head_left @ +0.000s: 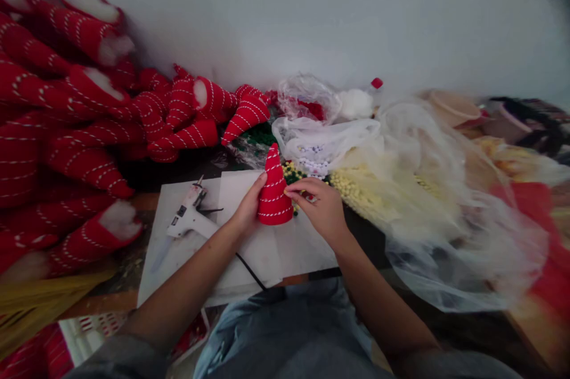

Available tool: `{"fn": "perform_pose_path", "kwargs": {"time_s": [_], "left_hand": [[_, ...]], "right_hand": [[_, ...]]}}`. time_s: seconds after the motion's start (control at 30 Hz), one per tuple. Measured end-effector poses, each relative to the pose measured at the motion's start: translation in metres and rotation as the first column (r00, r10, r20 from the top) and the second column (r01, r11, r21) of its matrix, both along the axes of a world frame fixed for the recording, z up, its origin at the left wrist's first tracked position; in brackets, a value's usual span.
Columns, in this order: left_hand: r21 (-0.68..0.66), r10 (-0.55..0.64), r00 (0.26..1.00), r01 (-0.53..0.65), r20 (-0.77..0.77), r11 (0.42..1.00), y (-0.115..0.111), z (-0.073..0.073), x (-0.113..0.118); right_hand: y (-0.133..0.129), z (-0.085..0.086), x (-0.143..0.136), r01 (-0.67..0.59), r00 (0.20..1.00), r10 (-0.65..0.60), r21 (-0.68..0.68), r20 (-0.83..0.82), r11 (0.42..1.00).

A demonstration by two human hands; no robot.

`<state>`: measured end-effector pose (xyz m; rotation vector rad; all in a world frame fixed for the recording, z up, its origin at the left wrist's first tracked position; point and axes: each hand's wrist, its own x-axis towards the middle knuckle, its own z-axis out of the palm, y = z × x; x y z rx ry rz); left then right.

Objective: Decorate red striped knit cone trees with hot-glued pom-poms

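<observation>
A stuffed red cone hat (275, 192) with rows of white stitching stands upright, tip up, in front of me. My left hand (247, 207) is closed around its left side. At the hat's right edge, the thumb and fingertips of my right hand (324, 208) are pinched together; whatever is between them is too small to make out. Under both hands lie white sheets (294, 254). A white hot glue gun (189, 215) rests on them to the left, nozzle pointing away from me, with a glue stick at its back.
Many red stitched hats (93, 141) are heaped on the left, some showing white stuffing. Behind my right hand are yellow pom-poms (363, 189), white pom-poms (314, 162) and clear plastic bags (445, 236). A beige tub (454, 109) stands farther back. A black cord (252, 271) crosses the sheets.
</observation>
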<state>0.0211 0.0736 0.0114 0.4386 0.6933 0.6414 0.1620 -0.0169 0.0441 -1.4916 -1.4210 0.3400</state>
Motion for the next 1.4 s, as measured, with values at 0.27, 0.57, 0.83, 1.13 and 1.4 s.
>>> {"fn": "perform_pose_path", "kwargs": {"time_s": [0.27,0.57,0.83,1.13,1.4], "left_hand": [[0.100,-0.008,0.999,0.013,-0.044,0.995,-0.003,-0.008,0.000],[0.178,-0.035,0.999,0.032,0.009,0.984,-0.007,-0.020,0.003],[0.172,-0.058,0.998,0.058,-0.006,0.983,-0.009,-0.017,0.003],[0.231,-0.039,0.999,0.037,0.003,0.972,-0.009,-0.016,0.004],[0.282,-0.056,0.998,0.064,-0.035,0.957,-0.006,-0.017,0.002]], "right_hand": [[0.002,0.005,0.007,0.076,0.971,-0.059,0.068,-0.230,0.995],[0.026,0.014,-0.005,0.160,0.986,-0.146,0.208,-0.078,0.965],[0.025,0.018,-0.004,0.153,0.977,-0.191,0.308,0.097,0.939],[0.021,0.016,0.006,0.150,0.904,-0.267,0.339,0.334,0.929],[0.021,0.013,0.007,0.180,0.894,-0.270,0.265,0.358,0.947]]}}
